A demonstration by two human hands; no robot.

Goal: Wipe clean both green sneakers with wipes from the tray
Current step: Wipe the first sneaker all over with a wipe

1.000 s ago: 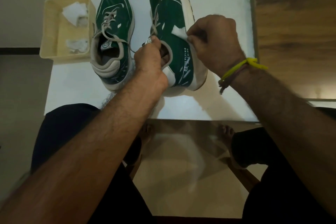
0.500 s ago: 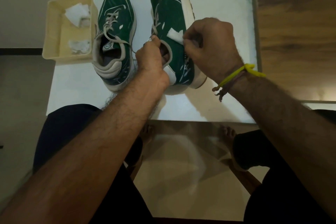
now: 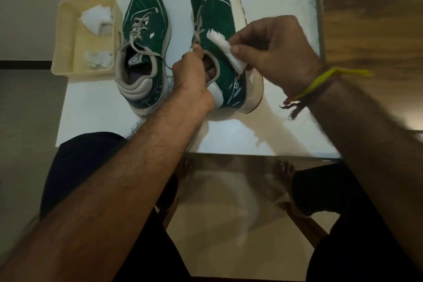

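A white wipe [image 3: 225, 49] is pinched by the right hand [image 3: 274, 50] against the tilted green sneaker [image 3: 217, 18], gripped at its collar by the left hand [image 3: 192, 75], fingertips hidden inside. The second sneaker [image 3: 146, 30] sits beside the tray [image 3: 66, 36] of wipes.

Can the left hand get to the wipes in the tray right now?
Probably not yet: the left hand grips the collar of the tilted sneaker. Once it lets go, the tray sits beyond the other sneaker, open-topped, wipes uncovered.

two green sneakers [image 3: 146, 52] [image 3: 219, 30], one tray [image 3: 68, 36], three wipes [image 3: 97, 17] [image 3: 98, 59] [image 3: 226, 49], two hands [image 3: 190, 75] [image 3: 274, 50]
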